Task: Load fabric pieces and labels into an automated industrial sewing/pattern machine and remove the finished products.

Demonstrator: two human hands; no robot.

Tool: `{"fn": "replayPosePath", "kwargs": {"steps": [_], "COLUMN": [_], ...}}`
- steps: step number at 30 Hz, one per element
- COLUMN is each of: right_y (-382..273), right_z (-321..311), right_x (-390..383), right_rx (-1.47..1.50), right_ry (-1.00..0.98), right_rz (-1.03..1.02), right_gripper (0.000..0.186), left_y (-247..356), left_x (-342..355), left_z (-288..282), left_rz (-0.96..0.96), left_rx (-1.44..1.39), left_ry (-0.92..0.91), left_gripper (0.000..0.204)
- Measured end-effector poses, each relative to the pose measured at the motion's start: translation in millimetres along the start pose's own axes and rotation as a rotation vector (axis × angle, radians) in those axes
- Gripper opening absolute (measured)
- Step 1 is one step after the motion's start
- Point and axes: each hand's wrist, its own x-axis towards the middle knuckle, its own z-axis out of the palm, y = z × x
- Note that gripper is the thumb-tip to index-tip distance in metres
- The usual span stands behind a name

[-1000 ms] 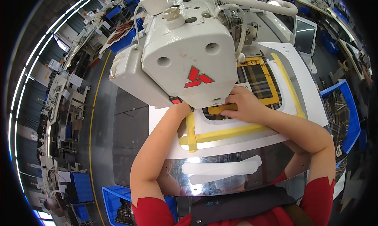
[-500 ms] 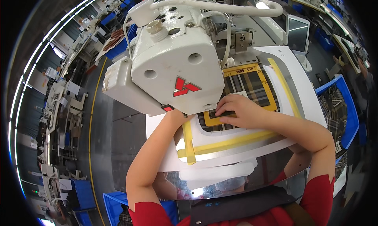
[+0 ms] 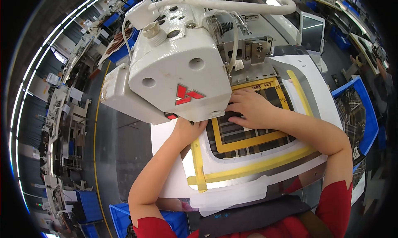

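Note:
A dark plaid fabric piece (image 3: 232, 132) lies on the white sheet, with a yellow rectangular frame (image 3: 251, 143) on top of it. My right hand (image 3: 253, 109) rests on the fabric inside the frame, fingers apart and pressing down, holding nothing I can see. Partly under it sits a small pale patch (image 3: 247, 129). At the frame's left side, my left hand (image 3: 190, 131) reaches beneath the white sewing machine head (image 3: 178, 78); its fingertips are mostly hidden there. The needle area is out of sight behind the machine head.
Yellow tape strips (image 3: 248, 170) border the white sheet (image 3: 170, 171). A metal bracket (image 3: 251, 55) stands behind the frame. To the right, a blue bin (image 3: 365, 126) holds more plaid fabric. A monitor (image 3: 311, 35) stands at the back right.
The yellow frame, fabric and taped sheet have slid toward me, along with the metal bracket. My right hand now lies farther back within the frame. My left hand has come slightly nearer.

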Motion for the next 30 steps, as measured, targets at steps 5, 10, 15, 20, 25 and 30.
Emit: {"fn": "replayPosePath", "kwargs": {"steps": [5, 10, 15, 20, 25, 30], "right_y": [-13, -24, -31, -26, -23, -32], "right_z": [6, 5, 0, -37, -49, -44], "right_x": [-11, -17, -23, -76, -110, -110], "right_rx": [0.026, 0.036, -0.006, -0.183, -0.404, -0.388], "right_ry": [0.013, 0.035, 0.023, -0.009, 0.069, 0.050], "right_rz": [0.008, 0.021, 0.012, 0.204, 0.324, 0.308], "right_gripper": [0.028, 0.028, 0.032, 0.035, 0.035, 0.035], "left_y": [15, 31, 37, 72, 110, 112], "left_x": [-7, -10, -15, -31, -23, -11], "left_z": [-1, -11, -21, -45, -40, -17], "left_rz": [-0.005, -0.123, -0.236, -0.345, -0.030, 0.000], "left_rx": [0.128, 0.132, 0.190, 0.032, 0.062, 0.107], "left_ry": [0.027, -0.033, -0.051, -0.146, -0.325, -0.316], "left_gripper": [0.024, 0.030, 0.031, 0.028, 0.042, 0.051]}}
